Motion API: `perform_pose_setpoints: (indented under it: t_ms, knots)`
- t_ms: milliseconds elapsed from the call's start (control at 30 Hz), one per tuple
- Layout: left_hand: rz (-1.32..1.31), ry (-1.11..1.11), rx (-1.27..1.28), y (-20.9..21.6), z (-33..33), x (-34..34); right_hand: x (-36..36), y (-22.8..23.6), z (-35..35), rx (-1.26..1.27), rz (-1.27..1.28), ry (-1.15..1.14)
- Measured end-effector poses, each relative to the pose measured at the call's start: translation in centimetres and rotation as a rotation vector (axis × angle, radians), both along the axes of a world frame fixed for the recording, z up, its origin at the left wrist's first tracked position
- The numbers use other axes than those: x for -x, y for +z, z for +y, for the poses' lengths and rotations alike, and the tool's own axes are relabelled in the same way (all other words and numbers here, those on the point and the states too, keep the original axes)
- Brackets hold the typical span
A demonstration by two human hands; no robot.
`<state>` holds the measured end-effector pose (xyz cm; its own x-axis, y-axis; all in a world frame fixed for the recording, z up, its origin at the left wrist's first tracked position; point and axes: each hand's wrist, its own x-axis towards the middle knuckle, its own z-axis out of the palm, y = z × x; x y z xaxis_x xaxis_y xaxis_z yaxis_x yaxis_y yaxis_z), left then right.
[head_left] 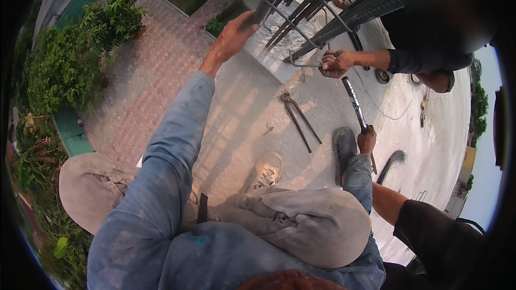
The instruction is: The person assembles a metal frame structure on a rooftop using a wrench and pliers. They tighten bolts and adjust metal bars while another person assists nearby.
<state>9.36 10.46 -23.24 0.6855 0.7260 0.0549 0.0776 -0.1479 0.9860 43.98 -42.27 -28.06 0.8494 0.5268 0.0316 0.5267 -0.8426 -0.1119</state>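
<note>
At the top, my left hand is closed round the outer vertical bar of a rebar cage. The cage has dark upright bars tied by bent stirrups. My right hand grips a dark bar with a worn silver-white middle, which points up toward the cage. Just beyond that bar's tip, a co-worker's hand holds the bent end of a stirrup. Between my two arms, a pair of pincers lies on the concrete with its handles apart.
A bundle of tie wire lies on the concrete slab at right. Other people's arms and feet crowd the right side and top. The slab's left edge drops to a paved yard with green shrubs.
</note>
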Motion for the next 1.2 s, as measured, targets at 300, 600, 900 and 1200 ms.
perform_pose_setpoints:
  t_ms: [300, 600, 900, 1200]
  knots:
    - [-0.162, 0.083, 0.191, -2.2, -0.2, -1.1, 6.9, 6.8, 2.4, -0.022, 0.133, 0.194]
    - [-0.475, 0.520, 0.730, 0.4, -6.8, 1.6, 16.7, 13.1, 13.1, 0.029, 0.117, 0.367]
    - [0.296, -0.477, 0.121, 6.6, -3.1, 7.3, 22.4, 12.4, 16.1, 0.284, 0.353, 0.491]
    - [-0.200, -0.250, 0.819, 5.1, -4.3, 8.2, 25.9, 9.9, 19.4, 0.021, 0.558, 0.351]
